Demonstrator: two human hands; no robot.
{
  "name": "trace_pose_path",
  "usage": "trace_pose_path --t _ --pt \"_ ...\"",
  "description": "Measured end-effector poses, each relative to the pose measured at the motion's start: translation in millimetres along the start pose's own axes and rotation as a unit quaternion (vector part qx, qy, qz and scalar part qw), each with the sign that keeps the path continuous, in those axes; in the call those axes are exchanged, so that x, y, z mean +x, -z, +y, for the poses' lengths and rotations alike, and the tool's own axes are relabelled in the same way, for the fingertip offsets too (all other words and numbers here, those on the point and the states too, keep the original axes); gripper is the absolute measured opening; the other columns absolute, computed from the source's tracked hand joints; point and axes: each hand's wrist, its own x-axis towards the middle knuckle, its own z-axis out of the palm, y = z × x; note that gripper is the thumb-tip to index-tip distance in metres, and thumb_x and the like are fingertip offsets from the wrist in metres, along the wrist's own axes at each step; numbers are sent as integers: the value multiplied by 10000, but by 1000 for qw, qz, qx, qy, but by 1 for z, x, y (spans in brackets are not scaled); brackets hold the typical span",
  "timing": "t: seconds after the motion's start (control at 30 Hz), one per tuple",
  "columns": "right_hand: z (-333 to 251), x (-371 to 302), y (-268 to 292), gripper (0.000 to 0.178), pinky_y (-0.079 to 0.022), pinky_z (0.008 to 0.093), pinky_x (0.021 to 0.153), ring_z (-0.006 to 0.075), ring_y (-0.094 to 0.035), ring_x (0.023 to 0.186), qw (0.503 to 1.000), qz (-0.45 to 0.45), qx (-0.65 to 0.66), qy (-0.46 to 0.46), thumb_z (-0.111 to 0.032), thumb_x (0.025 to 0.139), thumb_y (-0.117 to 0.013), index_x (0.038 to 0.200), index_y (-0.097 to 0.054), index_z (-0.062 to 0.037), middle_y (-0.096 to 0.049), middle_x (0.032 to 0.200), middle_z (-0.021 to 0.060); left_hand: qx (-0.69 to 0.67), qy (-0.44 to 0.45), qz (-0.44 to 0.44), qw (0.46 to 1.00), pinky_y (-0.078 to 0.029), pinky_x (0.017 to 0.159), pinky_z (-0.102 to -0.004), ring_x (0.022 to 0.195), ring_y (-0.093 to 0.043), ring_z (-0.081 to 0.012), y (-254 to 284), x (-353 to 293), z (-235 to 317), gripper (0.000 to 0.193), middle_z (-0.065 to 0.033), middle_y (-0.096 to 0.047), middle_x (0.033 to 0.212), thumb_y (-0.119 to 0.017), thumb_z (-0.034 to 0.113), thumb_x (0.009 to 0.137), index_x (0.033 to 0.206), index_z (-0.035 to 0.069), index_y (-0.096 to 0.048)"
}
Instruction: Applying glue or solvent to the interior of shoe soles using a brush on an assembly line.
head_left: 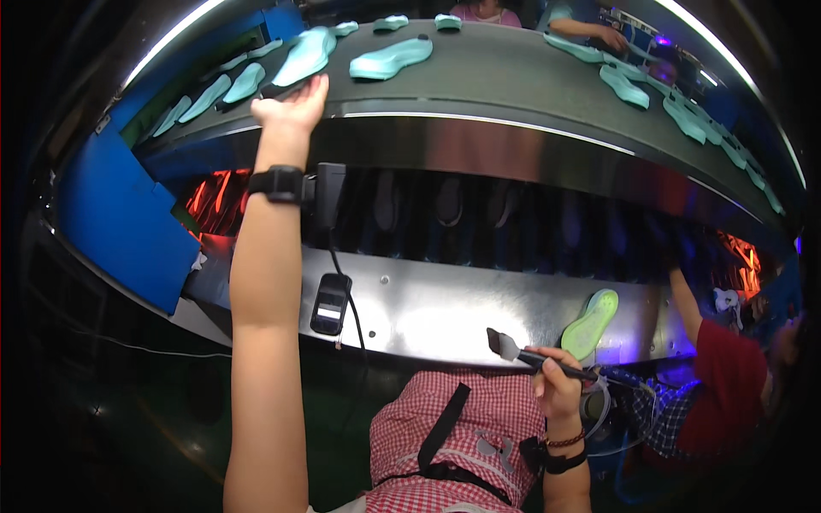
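Observation:
My left hand (295,104) reaches out to the far left, palm turned up, at the near edge of the conveyor belt. Its fingers curl under a mint-green shoe sole (305,56), which looks tilted up; part of the grip is hidden beneath it. A flat brush (506,344) with dark bristles and a black handle is gripped in my right hand (558,385), close to my lap. Just beyond that hand lies a yellow-green shoe sole (590,325) on the metal ledge (428,312).
Several mint soles, such as one sole (392,58), lie on the dark belt (496,90). Below it, heaters (218,201) glow red. A black device (330,303) with a cable rests on the ledge. A co-worker in red (727,372) sits at right; others are across the belt.

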Motion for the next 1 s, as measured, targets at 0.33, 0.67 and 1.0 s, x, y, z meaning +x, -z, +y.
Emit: trace_pose_path --t 0.33,0.67,1.0 --pt "7 -14 16 188 -494 233 556 155 -576 584 987 115 99 -51 11 807 -533 983 -546 76 -591 991 236 901 -248 -116 337 -356 953 -390 1155 -416 -364 3 38 -73 649 -244 -417 1228 -641 334 731 1259 61 -379" --pt "8 -11 31 251 -494 268 689 191 -600 777 992 111 55 31 64 750 -568 998 -558 29 -604 981 186 502 -400 -157 751 -360 889 -329 1018 -478 -231 46 -56 -51 223 -121 -542 1039 -510 180 839 950 -4 -569" --pt "-10 -20 14 225 -436 362 882 264 -588 913 998 28 41 46 74 724 -543 945 -571 37 -604 942 171 95 358 -227 901 -364 937 -533 1111 -446 -401 202 -206 -18 878 -237 -372 1278 -478 613 761 1320 -26 -253"
